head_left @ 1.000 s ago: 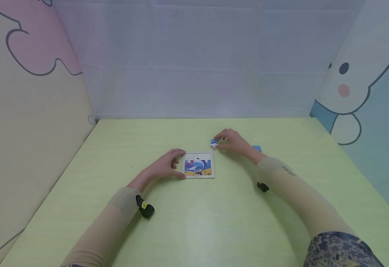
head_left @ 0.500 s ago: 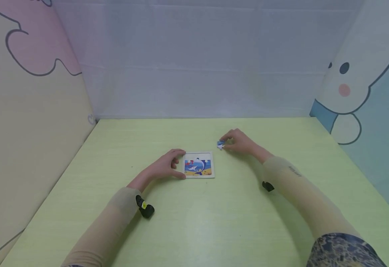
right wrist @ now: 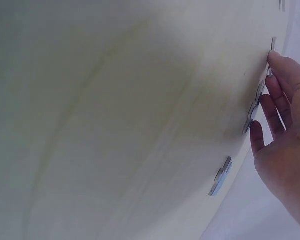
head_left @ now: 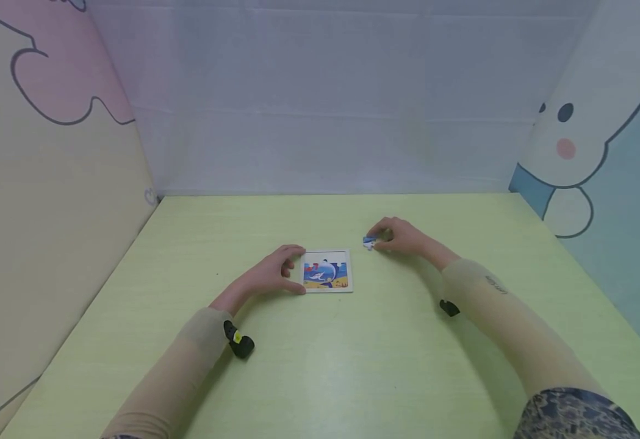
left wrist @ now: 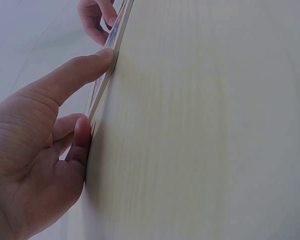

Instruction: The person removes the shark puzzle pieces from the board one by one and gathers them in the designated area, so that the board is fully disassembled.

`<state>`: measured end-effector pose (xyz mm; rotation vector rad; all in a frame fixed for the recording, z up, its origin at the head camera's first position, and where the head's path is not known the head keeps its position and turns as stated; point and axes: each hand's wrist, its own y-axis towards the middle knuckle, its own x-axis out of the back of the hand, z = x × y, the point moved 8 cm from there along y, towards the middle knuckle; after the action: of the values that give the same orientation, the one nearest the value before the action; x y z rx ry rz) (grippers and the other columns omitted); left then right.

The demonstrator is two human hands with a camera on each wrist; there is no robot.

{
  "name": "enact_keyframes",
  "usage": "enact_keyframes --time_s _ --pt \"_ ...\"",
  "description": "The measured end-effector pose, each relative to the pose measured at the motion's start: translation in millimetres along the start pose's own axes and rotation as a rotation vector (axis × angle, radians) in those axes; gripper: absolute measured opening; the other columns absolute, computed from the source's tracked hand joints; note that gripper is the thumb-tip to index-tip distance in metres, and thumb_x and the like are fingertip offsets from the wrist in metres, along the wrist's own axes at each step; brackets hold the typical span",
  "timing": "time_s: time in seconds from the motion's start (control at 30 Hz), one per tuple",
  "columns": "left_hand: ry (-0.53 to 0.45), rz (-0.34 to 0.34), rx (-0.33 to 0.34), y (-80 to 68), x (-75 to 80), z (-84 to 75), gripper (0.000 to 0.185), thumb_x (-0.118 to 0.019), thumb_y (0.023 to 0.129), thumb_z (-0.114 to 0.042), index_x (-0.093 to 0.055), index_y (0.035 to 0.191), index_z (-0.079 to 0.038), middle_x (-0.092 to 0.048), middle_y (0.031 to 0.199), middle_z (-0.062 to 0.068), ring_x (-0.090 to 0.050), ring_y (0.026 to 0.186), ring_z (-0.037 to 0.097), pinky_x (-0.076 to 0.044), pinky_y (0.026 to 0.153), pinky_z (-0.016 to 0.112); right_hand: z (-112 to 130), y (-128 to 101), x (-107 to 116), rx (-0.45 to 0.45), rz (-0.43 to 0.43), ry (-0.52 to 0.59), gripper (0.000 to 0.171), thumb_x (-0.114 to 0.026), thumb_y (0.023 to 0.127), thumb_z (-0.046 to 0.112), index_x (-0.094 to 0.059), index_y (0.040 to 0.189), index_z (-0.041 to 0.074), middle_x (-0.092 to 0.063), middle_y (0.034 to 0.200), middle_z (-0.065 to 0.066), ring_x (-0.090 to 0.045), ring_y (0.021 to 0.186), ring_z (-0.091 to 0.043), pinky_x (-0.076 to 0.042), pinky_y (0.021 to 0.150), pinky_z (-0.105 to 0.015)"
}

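1. The pale green bench [head_left: 320, 366] fills the lower half of the head view, closed in by cartoon-printed panels at the left and right edges and a plain pale wall across the top.
2. My two forearms in tan sleeves come up from the bottom corners of the frame, each with a small black camera strapped under the wrist.
3. The puzzle board [head_left: 326, 271] lies flat on the bench just left of the frame's centre, showing a blue, white and orange picture; a strip along its upper edge is bare.
4. My left hand [head_left: 269, 275] rests on the bench at the board's left edge. My fingers [left wrist: 75, 75] are loosely curved: in the left wrist view the thumb tip presses against the board's side and the index tip touches its far corner, steadying it rather than closing round it.
5. My right hand [head_left: 402, 238] sits right of centre, apart from the board and slightly above it in the frame. My fingers are bent and pinch a small blue-and-white puzzle piece [head_left: 370, 242] at its left side, low on the bench.
6. In the right wrist view, another loose piece [right wrist: 220, 176] lies flat on the bench in the lower right, near my palm.
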<state>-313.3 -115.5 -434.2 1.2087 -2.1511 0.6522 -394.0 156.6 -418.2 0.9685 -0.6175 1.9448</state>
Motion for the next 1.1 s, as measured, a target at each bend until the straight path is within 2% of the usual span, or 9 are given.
enact_keyframes --time_s 0.83,1.1 --pt "0.008 -0.001 0.006 2.7 -1.5 1.9 0.091 -0.086 0.076 -0.028 -0.037 0.152 -0.017 -0.038 0.151 0.003 -0.048 0.106 0.021 -0.042 0.089 0.031 1.3 -5.4 1.2 -0.009 -0.002 -0.004 0.035 -0.070 0.092 0.020 -0.067 0.126 0.010 -0.062 0.130 -0.013 -0.053 0.125 -0.032 -0.040 0.109 -0.051" --pt "0.011 -0.003 -0.009 1.8 -1.0 -0.1 0.091 -0.086 0.076 -0.028 -0.038 0.152 -0.014 -0.039 0.149 0.007 -0.048 0.104 0.021 -0.042 0.087 0.030 2.7 -5.8 2.2 0.004 -0.003 -0.001 0.036 -0.071 0.091 0.017 -0.066 0.126 0.009 -0.062 0.129 -0.014 -0.054 0.123 -0.033 -0.040 0.108 -0.052"
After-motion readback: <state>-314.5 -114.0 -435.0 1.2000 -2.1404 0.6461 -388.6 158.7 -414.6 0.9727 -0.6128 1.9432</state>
